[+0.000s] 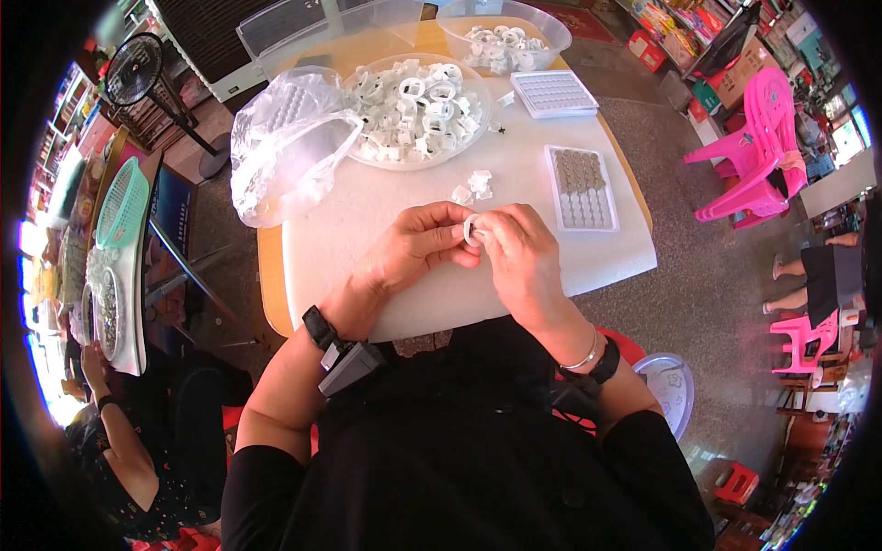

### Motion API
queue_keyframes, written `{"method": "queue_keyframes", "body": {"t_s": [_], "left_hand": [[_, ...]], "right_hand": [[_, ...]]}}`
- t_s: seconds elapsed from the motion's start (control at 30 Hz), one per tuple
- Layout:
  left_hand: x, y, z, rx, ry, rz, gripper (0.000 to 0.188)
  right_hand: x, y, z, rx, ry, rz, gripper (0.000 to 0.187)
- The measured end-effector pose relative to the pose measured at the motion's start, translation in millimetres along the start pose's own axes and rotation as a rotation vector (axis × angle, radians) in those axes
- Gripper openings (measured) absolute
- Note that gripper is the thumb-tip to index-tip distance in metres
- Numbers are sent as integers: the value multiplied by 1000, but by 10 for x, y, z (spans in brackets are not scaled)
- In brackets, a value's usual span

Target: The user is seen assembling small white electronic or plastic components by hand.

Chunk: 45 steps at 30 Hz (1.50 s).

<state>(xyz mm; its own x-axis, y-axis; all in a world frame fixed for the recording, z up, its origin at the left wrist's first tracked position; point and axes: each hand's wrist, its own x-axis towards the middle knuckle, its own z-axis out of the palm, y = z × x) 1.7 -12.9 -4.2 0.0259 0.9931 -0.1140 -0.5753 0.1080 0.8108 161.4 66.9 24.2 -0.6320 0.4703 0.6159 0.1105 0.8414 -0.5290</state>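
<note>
Above the near half of the white-covered table, both my hands meet at a small white ring-shaped plastic part. The fingers of my left hand pinch it from one side. My right hand is closed on its other side, and its fingertips hide some of the part. A few loose white plastic pieces lie just beyond my hands. To the right sits a clear tray with rows of small round pockets; the far rows look greyer and filled.
A large clear bowl heaped with white parts stands behind, beside a crumpled plastic bag. Stacked trays and another tub are farther back. Another person sits at left; pink chairs stand right.
</note>
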Motion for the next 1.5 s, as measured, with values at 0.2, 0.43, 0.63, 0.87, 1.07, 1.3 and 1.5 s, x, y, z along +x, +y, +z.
{"method": "queue_keyframes", "body": {"t_s": [0.2,0.43,0.63,0.87,1.07,1.3,1.5], "left_hand": [[-4,28,34,14,14,-12,26],[-13,26,25,69,-21,-44,27],[-12,29,42,118,-30,-66,28],[-15,33,19,83,-39,-82,30],[-30,23,-43,36,-51,-102,31],[-27,27,-40,20,-20,-87,30],[-27,24,-69,-73,-76,-54,31]], "right_hand": [[4,73,-47,411,-91,373,10],[24,99,-134,587,-188,521,11],[44,107,-182,479,-259,453,6],[22,73,-101,624,-154,433,4],[24,156,-89,706,-247,512,7],[37,133,-62,787,-196,609,4],[41,163,-126,814,-273,607,7]]}}
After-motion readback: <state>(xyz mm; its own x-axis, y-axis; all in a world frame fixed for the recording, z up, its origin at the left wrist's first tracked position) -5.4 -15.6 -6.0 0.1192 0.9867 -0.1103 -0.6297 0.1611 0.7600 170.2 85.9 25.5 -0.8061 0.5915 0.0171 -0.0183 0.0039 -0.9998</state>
